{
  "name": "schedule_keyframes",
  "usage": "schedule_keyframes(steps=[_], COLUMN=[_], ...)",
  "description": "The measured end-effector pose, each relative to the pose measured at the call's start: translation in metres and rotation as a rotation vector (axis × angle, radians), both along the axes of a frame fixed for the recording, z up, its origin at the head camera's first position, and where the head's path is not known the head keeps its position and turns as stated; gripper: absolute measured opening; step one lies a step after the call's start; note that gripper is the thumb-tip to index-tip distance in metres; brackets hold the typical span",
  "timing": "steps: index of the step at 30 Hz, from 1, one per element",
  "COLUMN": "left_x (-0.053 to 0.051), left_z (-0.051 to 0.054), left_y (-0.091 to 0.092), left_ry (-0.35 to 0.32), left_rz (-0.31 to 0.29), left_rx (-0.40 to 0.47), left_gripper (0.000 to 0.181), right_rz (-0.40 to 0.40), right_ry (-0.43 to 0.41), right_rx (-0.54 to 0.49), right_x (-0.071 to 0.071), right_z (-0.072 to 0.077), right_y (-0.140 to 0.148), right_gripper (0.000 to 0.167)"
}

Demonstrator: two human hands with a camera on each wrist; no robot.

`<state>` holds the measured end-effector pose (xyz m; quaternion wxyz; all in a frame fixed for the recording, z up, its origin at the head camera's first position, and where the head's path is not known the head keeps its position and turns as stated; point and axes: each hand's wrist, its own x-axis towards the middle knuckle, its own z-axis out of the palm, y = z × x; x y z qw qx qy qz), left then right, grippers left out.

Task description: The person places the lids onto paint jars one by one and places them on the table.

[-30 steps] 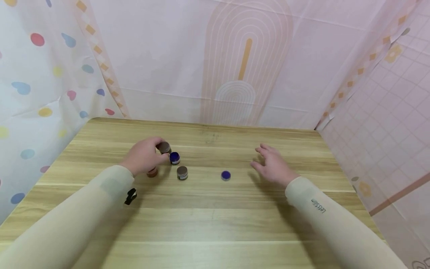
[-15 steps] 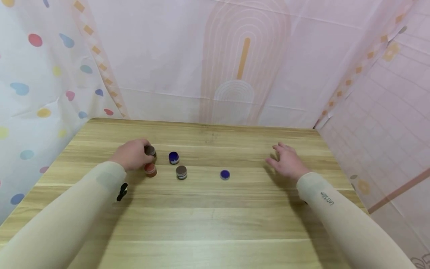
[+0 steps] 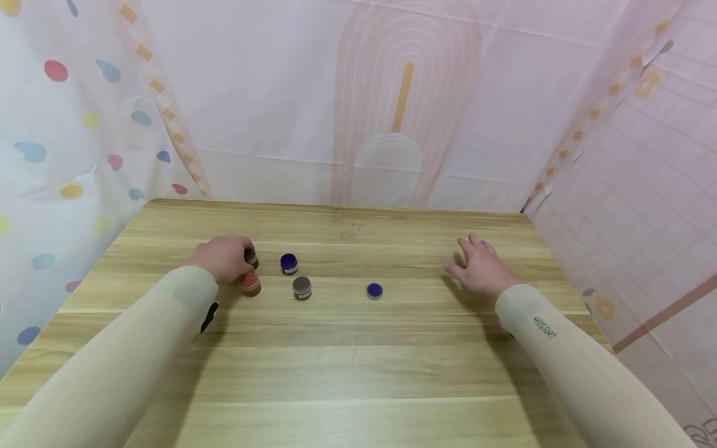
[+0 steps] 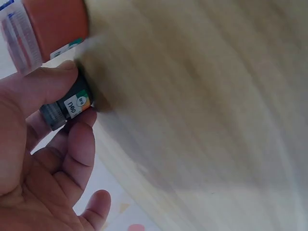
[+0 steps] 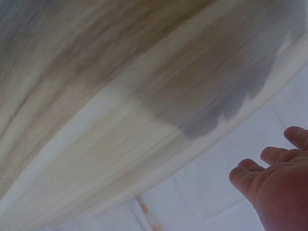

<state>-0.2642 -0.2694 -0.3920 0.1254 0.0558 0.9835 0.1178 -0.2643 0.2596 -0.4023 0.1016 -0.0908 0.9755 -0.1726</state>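
Note:
My left hand (image 3: 221,258) pinches a small dark paint jar (image 3: 252,258) between thumb and fingers. In the left wrist view this dark jar (image 4: 77,103) stands at the wood surface, its label towards the camera. Just in front of it is a red-brown paint jar (image 3: 249,284) with a clear-rimmed lid. To their right stand a dark blue jar (image 3: 289,264) and another brown-topped jar (image 3: 302,288). My right hand (image 3: 480,267) hovers over the right side, fingers spread and holding nothing. Nearest to it lies a low round blue piece, a lid or shallow pot (image 3: 374,290).
The wood-grain table (image 3: 347,354) ends at a pale curtain (image 3: 269,124) along the back. A dotted cloth (image 3: 84,143) hangs at the left and a grid-patterned one (image 3: 627,205) at the right.
My left hand has carried the dark jar left, from beside the blue jar to behind the red-brown one. My right hand has shifted to the right, then stayed nearly still.

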Motion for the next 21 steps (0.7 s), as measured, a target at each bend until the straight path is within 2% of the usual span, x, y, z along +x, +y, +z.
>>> schedule_keyframes(steps=[9, 21], left_x=[-0.0017, 0.0006], left_z=[0.0052, 0.0062], left_y=[0.0024, 0.0029], left_ry=[-0.011, -0.010], left_rz=[-0.008, -0.011], left_rx=[-0.052, -0.041], left_gripper=[0.011, 0.011], right_rz=[0.014, 0.031], right_ry=[0.014, 0.016], right_rx=[0.012, 0.015], right_x=[0.0018, 0.0042], right_z=[-0.0036, -0.0042], right_y=[-0.0021, -0.0013], right_gripper=[0.086, 0.084])
